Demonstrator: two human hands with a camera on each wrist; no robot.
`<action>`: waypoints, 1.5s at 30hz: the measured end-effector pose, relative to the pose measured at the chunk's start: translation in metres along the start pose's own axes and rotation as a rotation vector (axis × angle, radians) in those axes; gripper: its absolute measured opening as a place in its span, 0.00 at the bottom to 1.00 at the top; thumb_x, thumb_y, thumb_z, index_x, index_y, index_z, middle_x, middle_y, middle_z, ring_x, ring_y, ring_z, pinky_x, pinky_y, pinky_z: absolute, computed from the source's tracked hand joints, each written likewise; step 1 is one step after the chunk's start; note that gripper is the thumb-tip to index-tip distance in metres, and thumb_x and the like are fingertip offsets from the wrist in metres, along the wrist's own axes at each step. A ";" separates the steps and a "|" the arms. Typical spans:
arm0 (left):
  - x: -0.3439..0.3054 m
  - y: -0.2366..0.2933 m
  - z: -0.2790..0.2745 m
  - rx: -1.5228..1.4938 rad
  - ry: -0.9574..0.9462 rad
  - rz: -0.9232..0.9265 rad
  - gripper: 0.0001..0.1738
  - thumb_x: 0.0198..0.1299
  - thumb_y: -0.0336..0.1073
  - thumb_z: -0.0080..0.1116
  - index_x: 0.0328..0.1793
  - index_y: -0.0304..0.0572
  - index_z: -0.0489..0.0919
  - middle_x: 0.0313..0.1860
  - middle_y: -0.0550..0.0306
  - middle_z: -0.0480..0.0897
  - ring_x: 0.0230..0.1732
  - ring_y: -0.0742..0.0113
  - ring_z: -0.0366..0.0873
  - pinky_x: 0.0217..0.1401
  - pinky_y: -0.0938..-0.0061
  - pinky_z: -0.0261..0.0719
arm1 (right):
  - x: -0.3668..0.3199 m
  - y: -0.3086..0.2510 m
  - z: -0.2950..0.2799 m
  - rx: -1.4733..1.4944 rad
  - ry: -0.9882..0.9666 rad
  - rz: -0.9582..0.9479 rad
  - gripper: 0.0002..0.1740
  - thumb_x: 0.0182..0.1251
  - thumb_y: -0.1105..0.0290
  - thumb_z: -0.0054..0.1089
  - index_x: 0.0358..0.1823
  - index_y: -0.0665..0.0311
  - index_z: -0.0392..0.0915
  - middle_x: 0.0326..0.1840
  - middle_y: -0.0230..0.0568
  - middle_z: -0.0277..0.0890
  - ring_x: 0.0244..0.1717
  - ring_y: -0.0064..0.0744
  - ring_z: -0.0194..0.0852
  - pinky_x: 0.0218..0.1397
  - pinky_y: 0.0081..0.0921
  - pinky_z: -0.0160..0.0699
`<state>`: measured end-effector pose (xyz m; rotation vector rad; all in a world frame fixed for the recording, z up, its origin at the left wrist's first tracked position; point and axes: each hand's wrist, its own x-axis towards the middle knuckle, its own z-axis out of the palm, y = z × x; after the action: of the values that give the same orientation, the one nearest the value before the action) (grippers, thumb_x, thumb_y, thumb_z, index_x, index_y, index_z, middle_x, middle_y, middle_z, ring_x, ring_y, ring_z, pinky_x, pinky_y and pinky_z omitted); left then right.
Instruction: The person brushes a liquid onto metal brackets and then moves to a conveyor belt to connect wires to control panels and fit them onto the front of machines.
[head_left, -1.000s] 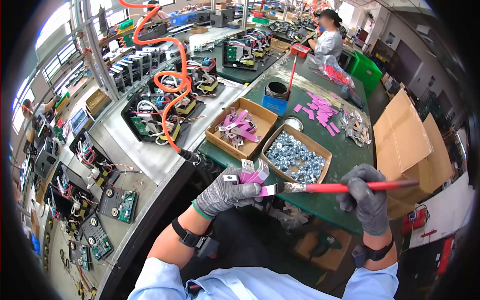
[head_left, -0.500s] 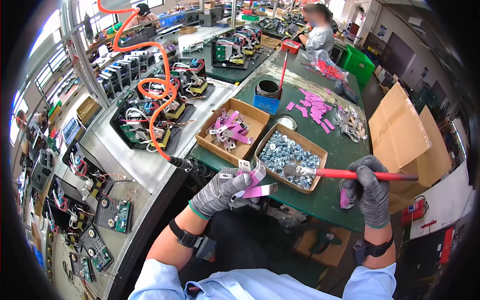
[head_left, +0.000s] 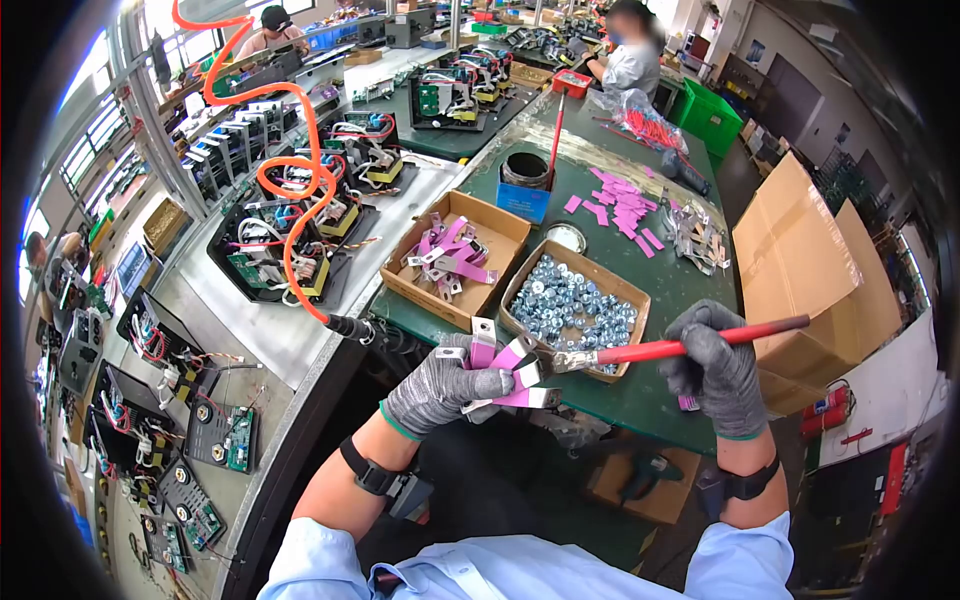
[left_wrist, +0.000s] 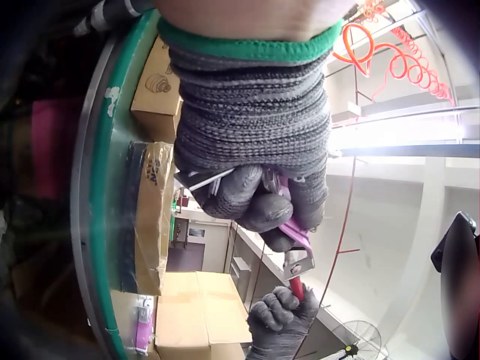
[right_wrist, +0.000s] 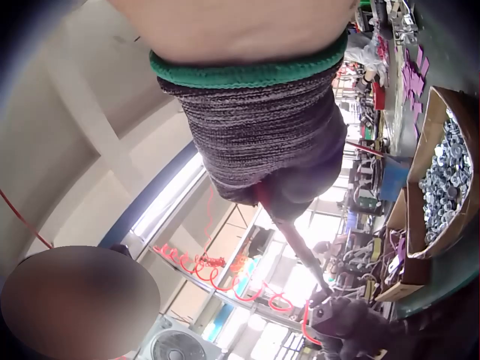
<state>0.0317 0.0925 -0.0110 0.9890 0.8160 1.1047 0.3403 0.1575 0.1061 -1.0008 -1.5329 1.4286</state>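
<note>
In the head view my gloved left hand grips several flat metal brackets, fanned out, with pink-purple strips along them and bare ends with holes. My gloved right hand holds a brush by its red handle, nearly level. Its dark bristles point left and overlap the end of one held bracket. From the left wrist view, fingers curl round a bracket, its holed end sticking out. In the right wrist view the brush runs from the right hand toward the left hand.
On the green table stand a cardboard tray of bolts and another tray of pink-wrapped brackets. Beyond are a dark-mouthed can in blue, loose pink strips and bare metal pieces. An open carton stands right.
The brush went right, away from the brackets to over the bolt tray, then came back left to them. My left hand keeps its grip on the brackets. The head view has shifted slightly.
</note>
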 end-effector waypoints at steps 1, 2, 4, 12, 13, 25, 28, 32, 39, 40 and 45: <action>-0.001 -0.001 -0.001 0.001 -0.001 -0.004 0.29 0.50 0.52 0.80 0.44 0.33 0.83 0.24 0.57 0.82 0.18 0.73 0.75 0.18 0.79 0.68 | 0.001 0.001 -0.002 0.002 0.002 0.002 0.12 0.69 0.61 0.63 0.38 0.65 0.79 0.23 0.38 0.80 0.17 0.21 0.74 0.18 0.18 0.72; -0.001 -0.003 -0.002 -0.016 0.003 0.004 0.29 0.49 0.51 0.80 0.45 0.32 0.83 0.24 0.57 0.82 0.17 0.73 0.75 0.18 0.79 0.68 | 0.003 0.001 -0.007 0.027 0.037 -0.010 0.13 0.68 0.61 0.64 0.38 0.65 0.80 0.23 0.38 0.81 0.17 0.20 0.75 0.19 0.18 0.73; -0.001 -0.002 -0.003 -0.033 0.009 0.012 0.29 0.49 0.49 0.80 0.45 0.31 0.83 0.25 0.57 0.82 0.17 0.73 0.75 0.18 0.80 0.68 | 0.000 -0.005 -0.015 0.115 -0.018 -0.017 0.13 0.67 0.61 0.65 0.39 0.66 0.81 0.26 0.38 0.83 0.19 0.19 0.77 0.20 0.15 0.74; -0.002 0.004 -0.007 0.057 -0.048 -0.031 0.17 0.55 0.42 0.77 0.39 0.35 0.86 0.22 0.61 0.81 0.20 0.76 0.76 0.22 0.78 0.70 | -0.010 -0.015 0.000 0.015 -0.014 -0.004 0.10 0.68 0.65 0.65 0.37 0.67 0.81 0.22 0.39 0.82 0.17 0.20 0.77 0.18 0.16 0.73; -0.001 0.005 -0.008 0.084 -0.071 -0.033 0.17 0.54 0.42 0.78 0.38 0.35 0.86 0.22 0.61 0.81 0.20 0.76 0.76 0.22 0.78 0.70 | -0.008 -0.014 0.002 0.015 -0.013 -0.005 0.10 0.68 0.65 0.65 0.37 0.67 0.81 0.22 0.39 0.82 0.17 0.20 0.77 0.18 0.16 0.73; -0.010 0.015 -0.004 0.030 -0.119 0.035 0.17 0.53 0.38 0.80 0.39 0.35 0.84 0.21 0.61 0.80 0.18 0.75 0.74 0.19 0.77 0.68 | -0.002 -0.014 0.007 0.066 -0.038 -0.043 0.08 0.67 0.69 0.62 0.38 0.67 0.81 0.25 0.40 0.83 0.18 0.19 0.77 0.18 0.15 0.73; -0.007 0.013 -0.008 0.078 -0.134 -0.003 0.17 0.53 0.38 0.80 0.40 0.35 0.85 0.21 0.62 0.79 0.19 0.76 0.75 0.19 0.79 0.68 | -0.001 -0.012 0.015 -0.065 -0.047 -0.011 0.06 0.67 0.71 0.62 0.39 0.67 0.81 0.26 0.39 0.83 0.20 0.19 0.77 0.23 0.16 0.76; -0.009 0.007 -0.017 0.051 -0.038 -0.001 0.22 0.51 0.44 0.80 0.43 0.34 0.86 0.23 0.61 0.81 0.20 0.76 0.75 0.19 0.78 0.68 | -0.004 -0.010 0.008 -0.125 0.037 -0.092 0.07 0.68 0.69 0.62 0.39 0.67 0.80 0.27 0.39 0.83 0.21 0.20 0.78 0.23 0.18 0.77; -0.005 0.012 -0.017 -0.026 0.094 0.034 0.20 0.59 0.48 0.73 0.41 0.37 0.85 0.27 0.61 0.83 0.21 0.78 0.74 0.24 0.80 0.69 | -0.032 0.005 0.017 0.039 0.139 -0.061 0.07 0.68 0.69 0.61 0.37 0.66 0.78 0.24 0.41 0.81 0.18 0.22 0.75 0.19 0.21 0.76; -0.004 0.011 -0.016 -0.080 0.073 0.027 0.15 0.62 0.45 0.73 0.40 0.40 0.85 0.27 0.64 0.81 0.22 0.80 0.73 0.24 0.81 0.68 | -0.031 0.006 0.024 -0.031 0.134 -0.084 0.07 0.68 0.68 0.60 0.38 0.66 0.78 0.23 0.41 0.80 0.17 0.22 0.74 0.20 0.21 0.76; -0.003 0.006 -0.012 -0.250 0.193 0.097 0.21 0.66 0.51 0.69 0.49 0.40 0.81 0.30 0.63 0.81 0.20 0.80 0.71 0.20 0.84 0.64 | -0.035 0.027 0.018 0.018 0.191 -0.129 0.05 0.68 0.71 0.60 0.39 0.66 0.79 0.27 0.41 0.82 0.23 0.22 0.78 0.26 0.20 0.79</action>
<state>0.0181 0.0934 -0.0097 0.7266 0.7673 1.3657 0.3376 0.1199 0.0775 -0.9795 -1.4164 1.2192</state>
